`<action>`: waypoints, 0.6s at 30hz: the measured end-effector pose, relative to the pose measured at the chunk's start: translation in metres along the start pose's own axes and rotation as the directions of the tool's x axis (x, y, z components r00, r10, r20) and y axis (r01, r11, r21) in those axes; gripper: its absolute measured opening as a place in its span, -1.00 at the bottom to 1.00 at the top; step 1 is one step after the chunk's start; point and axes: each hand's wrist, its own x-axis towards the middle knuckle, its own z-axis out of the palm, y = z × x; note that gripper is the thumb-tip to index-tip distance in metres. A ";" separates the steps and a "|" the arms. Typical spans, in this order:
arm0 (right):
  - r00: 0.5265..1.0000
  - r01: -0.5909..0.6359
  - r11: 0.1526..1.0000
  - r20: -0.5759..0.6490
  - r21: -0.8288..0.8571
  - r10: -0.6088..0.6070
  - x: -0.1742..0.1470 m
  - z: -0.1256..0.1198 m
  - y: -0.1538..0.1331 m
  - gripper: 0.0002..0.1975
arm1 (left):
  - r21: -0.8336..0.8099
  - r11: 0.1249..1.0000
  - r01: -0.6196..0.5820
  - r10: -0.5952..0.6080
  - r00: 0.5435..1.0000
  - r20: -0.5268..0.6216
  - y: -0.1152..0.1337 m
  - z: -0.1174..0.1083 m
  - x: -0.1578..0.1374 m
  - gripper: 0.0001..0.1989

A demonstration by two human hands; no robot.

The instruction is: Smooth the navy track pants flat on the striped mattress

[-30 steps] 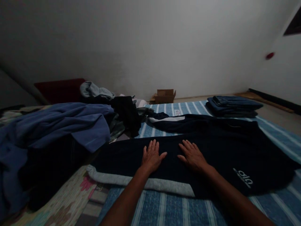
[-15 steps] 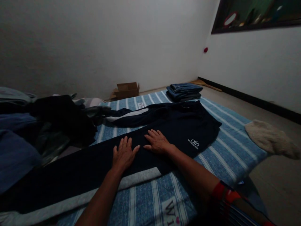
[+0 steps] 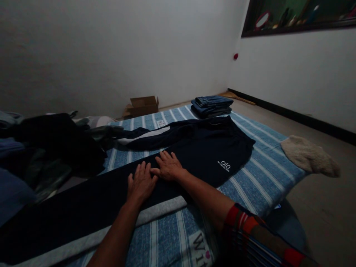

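Observation:
Dark navy track pants (image 3: 200, 148) lie spread out, with a grey stripe along the near leg and a small white logo below the waistband. My left hand (image 3: 141, 182) rests flat on the near leg, its fingers extended. Just to its right, my right hand (image 3: 169, 167) also lies flat on the same leg with fingers apart. The two thumbs are close together, perhaps touching. Neither hand grips the fabric. The far leg lies bent away toward the left, its end against a heap of clothes.
Beneath the pants is a blue striped cover (image 3: 267, 168). Folded jeans (image 3: 211, 105) are stacked at the far edge. A heap of dark clothes (image 3: 61, 144) lies at left. A beige fuzzy cloth (image 3: 307, 155) hangs over the right corner. Behind stands a cardboard box (image 3: 143, 106).
My right hand has slid left along the near leg, closer to my left hand. The whole view has shifted slightly; the pants lie as before.

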 end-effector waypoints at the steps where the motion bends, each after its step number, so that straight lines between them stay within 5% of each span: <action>1: 1.000 -0.002 1.000 0.004 0.000 0.002 0.001 0.002 0.002 -0.28 | -0.010 1.000 0.001 -0.001 1.000 0.000 -0.001 0.000 0.001 -0.39; 9: 1.000 -0.009 1.000 0.021 -0.024 0.009 0.000 0.003 0.003 -0.27 | -0.158 0.986 -0.057 0.052 0.998 -0.037 -0.015 -0.003 0.009 -0.46; 18: 0.996 -0.030 0.999 0.084 -0.026 0.032 0.002 0.005 0.000 -0.20 | -0.034 0.999 -0.021 0.019 0.998 -0.058 -0.017 0.004 0.004 -0.46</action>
